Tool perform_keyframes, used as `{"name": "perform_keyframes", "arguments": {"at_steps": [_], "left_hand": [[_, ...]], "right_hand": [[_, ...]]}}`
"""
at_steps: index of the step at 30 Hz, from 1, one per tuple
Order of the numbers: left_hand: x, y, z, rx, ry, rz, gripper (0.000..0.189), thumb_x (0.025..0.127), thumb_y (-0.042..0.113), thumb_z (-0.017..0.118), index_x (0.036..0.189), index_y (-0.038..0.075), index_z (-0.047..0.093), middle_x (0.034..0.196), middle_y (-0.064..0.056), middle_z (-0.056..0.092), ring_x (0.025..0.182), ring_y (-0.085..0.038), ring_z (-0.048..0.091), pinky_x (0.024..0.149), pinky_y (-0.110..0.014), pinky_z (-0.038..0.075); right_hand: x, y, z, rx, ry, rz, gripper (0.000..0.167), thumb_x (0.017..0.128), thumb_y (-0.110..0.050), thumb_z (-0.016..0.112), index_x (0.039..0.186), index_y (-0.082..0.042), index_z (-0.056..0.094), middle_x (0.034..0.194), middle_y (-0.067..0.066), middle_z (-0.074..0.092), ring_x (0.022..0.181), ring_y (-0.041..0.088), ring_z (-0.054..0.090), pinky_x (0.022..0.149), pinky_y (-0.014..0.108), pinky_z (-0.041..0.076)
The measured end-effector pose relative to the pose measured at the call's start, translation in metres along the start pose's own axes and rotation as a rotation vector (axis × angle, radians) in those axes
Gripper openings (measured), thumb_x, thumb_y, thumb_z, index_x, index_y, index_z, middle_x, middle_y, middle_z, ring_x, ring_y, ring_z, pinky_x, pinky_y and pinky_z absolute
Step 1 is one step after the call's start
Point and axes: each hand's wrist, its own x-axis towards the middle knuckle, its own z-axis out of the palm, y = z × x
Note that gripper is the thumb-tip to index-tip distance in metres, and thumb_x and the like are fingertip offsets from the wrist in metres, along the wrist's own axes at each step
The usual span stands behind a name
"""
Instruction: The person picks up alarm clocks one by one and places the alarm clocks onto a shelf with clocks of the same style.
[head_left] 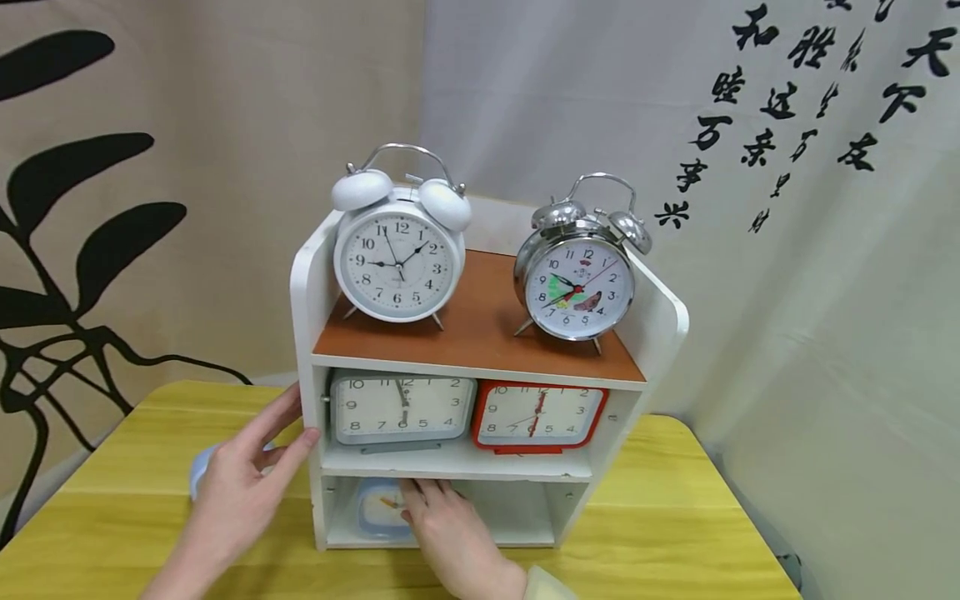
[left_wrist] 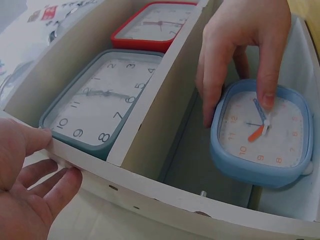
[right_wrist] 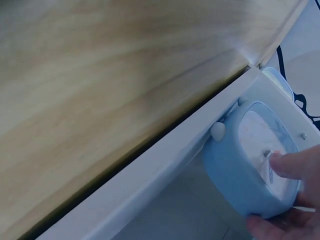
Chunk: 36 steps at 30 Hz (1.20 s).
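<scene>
In the head view, my right hand (head_left: 457, 533) reaches into the bottom compartment of a white shelf unit (head_left: 450, 469). It holds a light blue alarm clock (left_wrist: 262, 170), the thumb on the clock's face and the other fingers about its edge. My left hand (head_left: 243, 487) touches the unit's left side panel, thumb at the front edge and fingers against the outer side. On the middle shelf, beside that panel, stands a grey-green rectangular clock (head_left: 405, 408). A red-framed clock (head_left: 538, 417) stands to its right.
On the brown top shelf stand a white twin-bell clock (head_left: 400, 262) and a silver twin-bell clock (head_left: 577, 287). A partly hidden light blue object (head_left: 201, 468) lies on the yellow wood-grain table (head_left: 675, 508) behind my left hand. Curtains (head_left: 817, 350) hang behind.
</scene>
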Motion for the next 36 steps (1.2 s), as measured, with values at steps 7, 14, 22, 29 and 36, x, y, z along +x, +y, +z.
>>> {"name": "perform_keyframes", "arguments": {"at_steps": [7, 14, 22, 29, 36], "left_hand": [[-0.001, -0.003, -0.004, 0.025, -0.003, -0.009, 0.06, 0.1, 0.006, 0.07, 0.156, 0.018, 0.052, 0.14, 0.044, 0.048, 0.118, 0.03, 0.052, 0.083, 0.001, 0.052], [0.0, -0.004, -0.004, 0.036, -0.016, -0.016, 0.06, 0.1, 0.007, 0.07, 0.156, 0.02, 0.051, 0.145, 0.037, 0.05, 0.114, 0.029, 0.054, 0.082, 0.0, 0.053], [0.0, -0.007, -0.003, 0.053, -0.025, -0.009, 0.06, 0.1, 0.007, 0.07, 0.156, 0.016, 0.051, 0.149, -0.022, 0.06, 0.115, 0.031, 0.051, 0.081, 0.001, 0.052], [-0.001, -0.01, -0.004, 0.064, -0.054, 0.026, 0.06, 0.099, 0.005, 0.071, 0.155, 0.013, 0.053, 0.146, -0.024, 0.062, 0.119, 0.032, 0.047, 0.08, -0.001, 0.054], [-0.004, -0.016, -0.013, 0.127, -0.115, -0.014, 0.058, 0.1, 0.013, 0.071, 0.155, 0.018, 0.053, 0.152, -0.018, 0.061, 0.116, 0.032, 0.046, 0.076, -0.006, 0.057]], "right_hand": [[0.005, -0.006, 0.001, 0.0, -0.067, 0.022, 0.042, 0.096, -0.031, 0.075, 0.133, -0.012, 0.067, 0.127, -0.001, 0.072, 0.11, 0.012, 0.07, 0.088, 0.022, 0.062], [0.007, -0.005, 0.002, -0.024, -0.063, 0.014, 0.044, 0.095, -0.031, 0.076, 0.134, -0.012, 0.066, 0.127, -0.002, 0.072, 0.112, 0.012, 0.069, 0.096, 0.023, 0.06], [0.001, -0.004, 0.002, 0.065, -0.153, 0.04, 0.054, 0.097, -0.035, 0.075, 0.142, -0.01, 0.058, 0.137, 0.002, 0.068, 0.122, 0.016, 0.067, 0.105, 0.029, 0.058], [-0.017, -0.001, -0.009, 0.086, -0.163, 0.0, 0.079, 0.097, -0.052, 0.071, 0.157, -0.007, 0.044, 0.156, 0.009, 0.057, 0.141, 0.024, 0.059, 0.115, 0.04, 0.055], [-0.031, 0.001, -0.023, 0.032, -0.061, -0.097, 0.08, 0.098, -0.059, 0.065, 0.157, -0.009, 0.044, 0.161, 0.008, 0.051, 0.145, 0.025, 0.054, 0.116, 0.035, 0.052]]}}
